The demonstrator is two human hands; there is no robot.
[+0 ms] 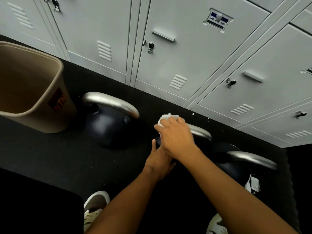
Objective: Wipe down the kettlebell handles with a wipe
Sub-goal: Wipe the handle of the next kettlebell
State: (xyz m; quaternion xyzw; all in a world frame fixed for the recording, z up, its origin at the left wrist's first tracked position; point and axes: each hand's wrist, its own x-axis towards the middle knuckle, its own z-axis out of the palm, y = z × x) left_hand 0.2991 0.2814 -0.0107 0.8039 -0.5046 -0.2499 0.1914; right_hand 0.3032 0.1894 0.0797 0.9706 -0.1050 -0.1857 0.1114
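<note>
**Three handles in a row, wipe [166,118] on the middle handle [200,131]**

Three kettlebells stand on the black rubber floor [50,157] in front of grey lockers [185,56], running from centre-left to lower right of the frame. My right hand [177,134] is at the centre. Its fingers are curled over the bunched white wipe and press it onto the left end of the middle handle. Bare silver metal shows only to the right of my knuckles. My left hand [157,160] lies just below, thumb pointing up, seemingly against the dark body of the same bell. My right wrist covers its fingers, so I cannot tell whether they grip or lie flat.

I judge the wipe to be soft and light, apt to bunch up or slip out of a loose hold. It is best kept folded in the palm so it wraps round the bar instead of skating over the top. The handles look like stiff, smooth metal, probably slick once damp. The bells themselves should be heavy enough to stay put under rubbing, so I would not lift them, only steady the body with the free hand.

The far-left handle [111,103] and the lower-right handle [251,158] stand clear, each an open arch I can take from above at the crown.

A beige bin [55,119] sits at the left edge, touching or just beside the first bell. A white scrap [252,184] lies by the last bell, and a shoe [94,205] shows at the bottom.
</note>
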